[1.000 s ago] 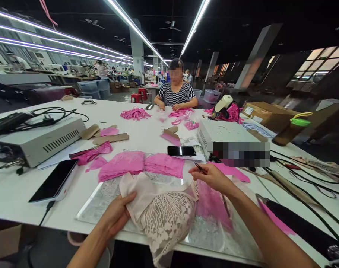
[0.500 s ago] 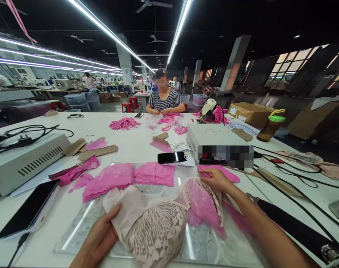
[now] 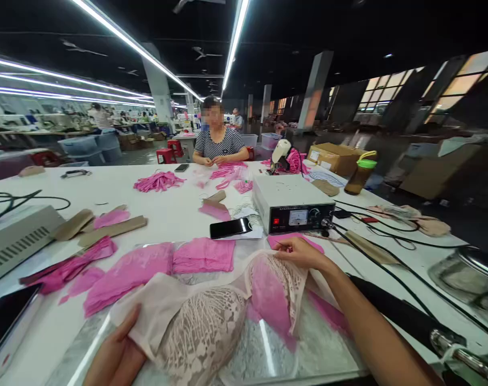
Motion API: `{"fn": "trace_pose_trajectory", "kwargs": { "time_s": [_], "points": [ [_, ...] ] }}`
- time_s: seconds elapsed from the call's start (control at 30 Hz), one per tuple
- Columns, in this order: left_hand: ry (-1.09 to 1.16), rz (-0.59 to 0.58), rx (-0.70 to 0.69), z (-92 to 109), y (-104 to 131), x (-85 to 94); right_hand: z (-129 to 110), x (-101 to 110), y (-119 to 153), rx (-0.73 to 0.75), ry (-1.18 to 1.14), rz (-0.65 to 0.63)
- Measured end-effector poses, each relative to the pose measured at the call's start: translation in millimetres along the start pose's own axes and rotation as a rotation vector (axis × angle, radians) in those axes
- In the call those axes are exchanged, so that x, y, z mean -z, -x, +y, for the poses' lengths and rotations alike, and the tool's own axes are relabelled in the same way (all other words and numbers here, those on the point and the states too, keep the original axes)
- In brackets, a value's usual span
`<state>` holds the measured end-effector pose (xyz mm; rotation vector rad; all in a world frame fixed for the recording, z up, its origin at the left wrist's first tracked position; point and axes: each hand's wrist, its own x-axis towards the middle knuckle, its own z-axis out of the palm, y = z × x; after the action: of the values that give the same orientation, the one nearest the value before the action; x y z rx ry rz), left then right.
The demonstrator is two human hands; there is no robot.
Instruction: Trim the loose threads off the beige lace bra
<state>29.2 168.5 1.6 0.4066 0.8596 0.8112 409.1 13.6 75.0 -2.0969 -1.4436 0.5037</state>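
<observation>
A beige lace bra (image 3: 206,327) is spread above a clear glass-like board (image 3: 264,348). My left hand (image 3: 117,348) is closed on the bra's left wing, thumb on top. At the top edge of the right cup, my right hand (image 3: 300,252) pinches the fabric; a thin dark line shows at its fingertips, too small to name. A sheer pink piece (image 3: 268,295) lies against the right cup, its lower tip hanging free. Behind the bra rest two stacks of pink lace pieces, a left stack (image 3: 133,271) and a right stack (image 3: 204,254).
A control box (image 3: 292,195) with cables stands behind my right hand, a phone (image 3: 230,228) to its left. A black-handled tool (image 3: 392,305) lies under my right forearm. Across the table sits a person in a striped top (image 3: 220,145). A bottle (image 3: 360,174) stands at far right.
The view has turned right, so everything sits further left in the picture. Both hands keep their hold on the bra, and its left wing looks drawn out further to the left.
</observation>
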Motion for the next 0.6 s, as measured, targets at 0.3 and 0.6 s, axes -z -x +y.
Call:
{"fn": "trace_pose_trajectory", "kwargs": {
  "time_s": [0.3, 0.6],
  "points": [
    [-0.058, 0.004, -0.025, 3, -7, 0.7, 21, -1, 35, -0.236, -0.025, 0.295],
    [0.000, 0.042, -0.004, 5, -3, -3.5, 23, -36, 54, -0.294, -0.296, 0.454]
  ]
}}
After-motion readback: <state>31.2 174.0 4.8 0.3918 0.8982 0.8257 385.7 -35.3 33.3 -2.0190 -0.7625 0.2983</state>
